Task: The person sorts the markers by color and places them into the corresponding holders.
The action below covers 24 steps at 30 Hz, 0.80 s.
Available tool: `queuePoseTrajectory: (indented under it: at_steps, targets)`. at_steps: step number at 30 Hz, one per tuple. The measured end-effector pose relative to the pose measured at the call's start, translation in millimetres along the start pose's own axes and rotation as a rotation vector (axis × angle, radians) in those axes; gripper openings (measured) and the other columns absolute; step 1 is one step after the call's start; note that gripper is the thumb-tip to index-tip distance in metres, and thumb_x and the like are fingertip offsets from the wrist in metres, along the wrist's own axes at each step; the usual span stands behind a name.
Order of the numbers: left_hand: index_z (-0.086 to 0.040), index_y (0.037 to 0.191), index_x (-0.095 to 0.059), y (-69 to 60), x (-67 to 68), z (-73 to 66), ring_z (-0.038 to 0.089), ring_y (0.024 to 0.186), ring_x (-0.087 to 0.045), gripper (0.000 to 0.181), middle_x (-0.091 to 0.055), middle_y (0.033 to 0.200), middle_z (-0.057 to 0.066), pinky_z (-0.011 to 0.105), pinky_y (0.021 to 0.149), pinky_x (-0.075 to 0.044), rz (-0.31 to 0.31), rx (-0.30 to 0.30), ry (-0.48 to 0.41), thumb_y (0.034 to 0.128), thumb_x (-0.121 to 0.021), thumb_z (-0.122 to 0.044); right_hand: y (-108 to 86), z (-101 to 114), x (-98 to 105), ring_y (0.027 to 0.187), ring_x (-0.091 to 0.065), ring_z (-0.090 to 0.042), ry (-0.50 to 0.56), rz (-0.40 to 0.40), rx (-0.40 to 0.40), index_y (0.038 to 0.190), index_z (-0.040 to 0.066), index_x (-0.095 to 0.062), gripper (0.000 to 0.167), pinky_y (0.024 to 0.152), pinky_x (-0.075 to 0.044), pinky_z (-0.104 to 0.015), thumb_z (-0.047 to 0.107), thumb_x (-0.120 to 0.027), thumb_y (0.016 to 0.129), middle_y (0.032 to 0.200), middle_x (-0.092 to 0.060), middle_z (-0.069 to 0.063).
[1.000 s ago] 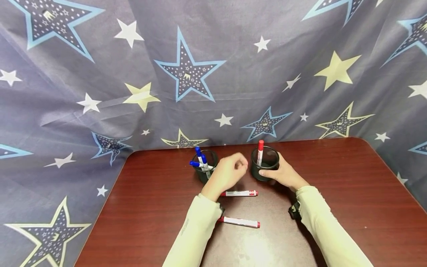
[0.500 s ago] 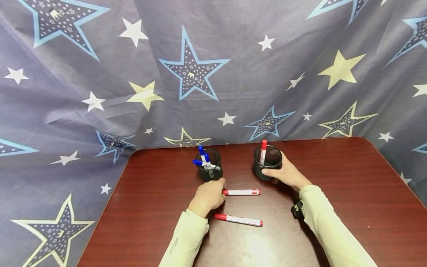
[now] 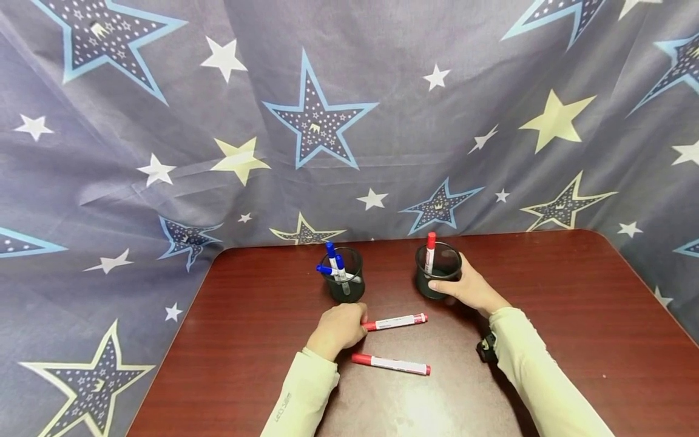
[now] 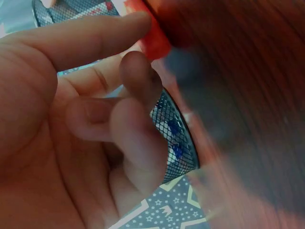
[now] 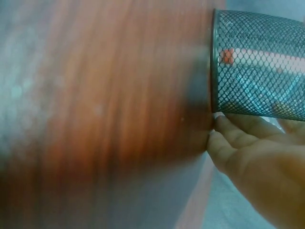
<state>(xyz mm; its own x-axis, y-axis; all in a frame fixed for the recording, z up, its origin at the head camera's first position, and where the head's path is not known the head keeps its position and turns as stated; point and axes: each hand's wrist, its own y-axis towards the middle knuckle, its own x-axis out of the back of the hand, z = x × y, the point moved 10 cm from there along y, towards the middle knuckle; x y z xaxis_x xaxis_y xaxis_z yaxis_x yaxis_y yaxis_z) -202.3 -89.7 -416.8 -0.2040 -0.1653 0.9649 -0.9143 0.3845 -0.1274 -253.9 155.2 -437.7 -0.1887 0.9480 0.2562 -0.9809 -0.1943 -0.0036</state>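
My left hand (image 3: pixel 337 329) pinches the red-capped end of a marker (image 3: pixel 397 322) lying slightly aslant over the table. In the left wrist view, thumb and a finger meet at its red cap (image 4: pixel 156 42), and the other fingers are curled. A second red marker (image 3: pixel 391 364) lies nearer the front. With my right hand (image 3: pixel 471 290) I hold a black mesh pen cup (image 3: pixel 423 280), thumb on its near side and fingers round its right side. One red marker (image 3: pixel 430 250) stands inside it. The right wrist view shows fingertips by the cup's base (image 5: pixel 215 62).
Another mesh pen cup (image 3: pixel 356 292), with several blue-capped markers (image 3: pixel 330 250), stands just beyond my left hand. The reddish-brown table (image 3: pixel 256 340) ends at a star-patterned curtain (image 3: pixel 382 152) behind both cups.
My left hand came down and back from between the cups to the upper loose marker and took its cap end. That marker has tilted, its left end nearer me. The right hand stays on its cup.
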Motion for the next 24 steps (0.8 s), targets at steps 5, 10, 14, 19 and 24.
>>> queuePoseTrajectory:
  at_steps: [5,10,14,19,24]
  targets:
    - [-0.019,0.074,-0.055,-3.0,-2.2,1.7,0.016,0.062,-0.055,0.025,-0.053,0.065,-0.006,0.036,0.057,-0.044,0.015,-0.004,-0.006,0.079,-0.08,-0.016,-0.6,-0.3,-1.7,0.086,-0.062,-0.029,0.001,0.005,-0.003,0.152,0.001,-0.028,0.084,0.061,-0.057,-0.05,0.016,-0.081,0.087,0.128,-0.054,-0.029]
    - [-0.02,0.073,-0.054,-4.8,-2.9,2.7,0.015,0.062,-0.053,0.025,-0.053,0.065,-0.007,0.035,0.058,-0.044,0.019,-0.012,-0.025,0.0782,-0.079,-0.018,-1.5,0.3,-1.2,0.088,-0.061,-0.03,-0.013,-0.001,0.006,0.152,0.002,-0.029,0.085,0.061,-0.056,-0.048,0.016,-0.081,0.086,0.128,-0.054,-0.028]
    - [-0.02,0.074,-0.055,-7.4,3.0,1.4,0.016,0.062,-0.052,0.022,-0.053,0.065,-0.006,0.034,0.059,-0.043,0.007,-0.021,-0.064,0.0782,-0.076,-0.019,-2.0,-1.4,-3.2,0.078,-0.063,-0.034,-0.011,0.013,-0.002,0.152,0.002,-0.028,0.085,0.06,-0.056,-0.049,0.015,-0.081,0.087,0.123,-0.056,-0.029]
    - [-0.019,0.078,-0.057,-10.7,13.9,-3.3,0.015,0.059,-0.052,0.018,-0.053,0.061,-0.009,0.034,0.058,-0.044,-0.024,-0.037,-0.103,0.0813,-0.074,-0.022,-2.0,0.2,-3.2,0.077,-0.061,-0.032,-0.022,0.007,0.013,0.151,0.002,-0.029,0.084,0.059,-0.055,-0.048,0.016,-0.081,0.086,0.125,-0.054,-0.03]
    - [-0.021,0.081,-0.059,-13.4,28.4,-10.5,0.01,0.06,-0.055,0.014,-0.051,0.051,-0.017,0.034,0.06,-0.046,-0.069,-0.062,-0.123,0.0844,-0.071,-0.025,-1.1,0.7,-2.4,0.081,-0.06,-0.028,-0.021,0.001,0.018,0.151,0.002,-0.03,0.084,0.059,-0.055,-0.048,0.016,-0.082,0.086,0.126,-0.054,-0.03]
